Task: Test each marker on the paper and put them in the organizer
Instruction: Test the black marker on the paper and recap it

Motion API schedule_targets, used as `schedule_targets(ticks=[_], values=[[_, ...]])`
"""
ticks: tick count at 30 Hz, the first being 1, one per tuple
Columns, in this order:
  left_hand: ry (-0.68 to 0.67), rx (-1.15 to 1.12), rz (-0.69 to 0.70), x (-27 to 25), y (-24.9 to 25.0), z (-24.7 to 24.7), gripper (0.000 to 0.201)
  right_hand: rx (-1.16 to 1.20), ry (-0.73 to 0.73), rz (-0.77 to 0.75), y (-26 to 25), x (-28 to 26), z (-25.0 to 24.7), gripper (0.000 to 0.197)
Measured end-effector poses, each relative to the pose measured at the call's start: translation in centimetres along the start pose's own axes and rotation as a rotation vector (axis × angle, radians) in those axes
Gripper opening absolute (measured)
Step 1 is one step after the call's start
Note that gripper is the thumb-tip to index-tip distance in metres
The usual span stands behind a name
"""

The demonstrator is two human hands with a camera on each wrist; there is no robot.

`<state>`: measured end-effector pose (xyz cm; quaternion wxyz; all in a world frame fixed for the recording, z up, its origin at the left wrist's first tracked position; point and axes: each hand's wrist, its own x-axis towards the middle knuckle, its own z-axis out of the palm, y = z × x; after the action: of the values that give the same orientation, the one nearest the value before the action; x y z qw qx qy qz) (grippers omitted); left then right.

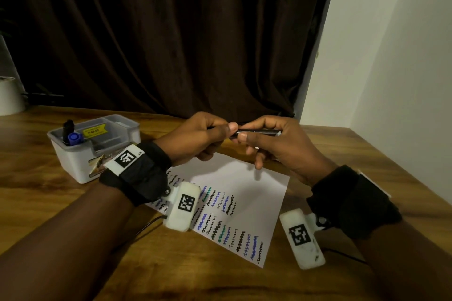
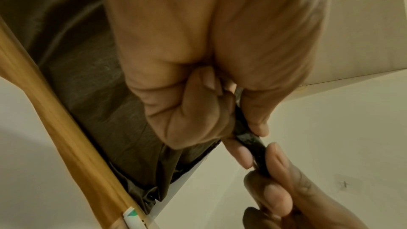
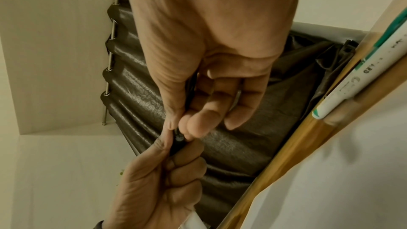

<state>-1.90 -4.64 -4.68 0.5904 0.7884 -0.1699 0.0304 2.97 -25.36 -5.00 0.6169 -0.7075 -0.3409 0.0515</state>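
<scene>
Both hands hold one black marker (image 1: 259, 132) level above the white paper (image 1: 247, 193). My left hand (image 1: 208, 134) grips its left end in a fist, thumb on top. My right hand (image 1: 264, 144) pinches the barrel between thumb and fingers. In the left wrist view the black marker (image 2: 249, 138) runs from my left fist into the right fingers. The right wrist view shows the marker (image 3: 178, 143) between both hands. The paper carries several rows of black, blue and green squiggles. The grey organizer (image 1: 95, 146) stands at the left with a black marker (image 1: 68, 131) and a blue-capped marker (image 1: 74, 139) inside.
A white marker with green print (image 3: 343, 84) lies near the table's far edge, seen in the right wrist view. A dark curtain (image 1: 171, 32) hangs behind the wooden table (image 1: 61, 203). A white wall (image 1: 391, 68) closes the right side. A white pot (image 1: 7, 98) stands far left.
</scene>
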Motion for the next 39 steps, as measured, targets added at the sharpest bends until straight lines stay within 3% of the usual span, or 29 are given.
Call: schedule_targets(ticks=[6,11,17,21,30,36,39], values=[[0.007,0.043,0.019,0.0,0.0,0.0,0.038,0.007,0.001,0.031,0.1,-0.1,0.2,0.021],[0.044,0.075,0.046,0.1,-0.2,0.2,0.054,-0.001,0.037,0.044,0.0,-0.2,0.0,0.023],[0.058,0.103,0.071,0.1,0.0,0.3,0.054,0.003,0.068,0.080,0.3,-0.3,0.2,0.024],[0.065,0.124,0.083,0.2,-0.3,0.4,0.044,0.038,0.041,0.158,0.7,-0.2,0.0,0.035],[0.052,0.109,-0.023,0.6,-0.4,0.0,0.052,0.104,-0.106,0.337,0.5,0.7,-1.1,0.038],[0.340,-0.055,-0.057,0.3,-0.5,-2.5,0.017,-0.051,-0.340,0.484,2.2,0.4,-1.2,0.063],[0.478,-0.097,-0.042,-0.7,0.5,-3.4,0.013,-0.066,-0.406,0.502,2.6,0.4,-0.9,0.069]])
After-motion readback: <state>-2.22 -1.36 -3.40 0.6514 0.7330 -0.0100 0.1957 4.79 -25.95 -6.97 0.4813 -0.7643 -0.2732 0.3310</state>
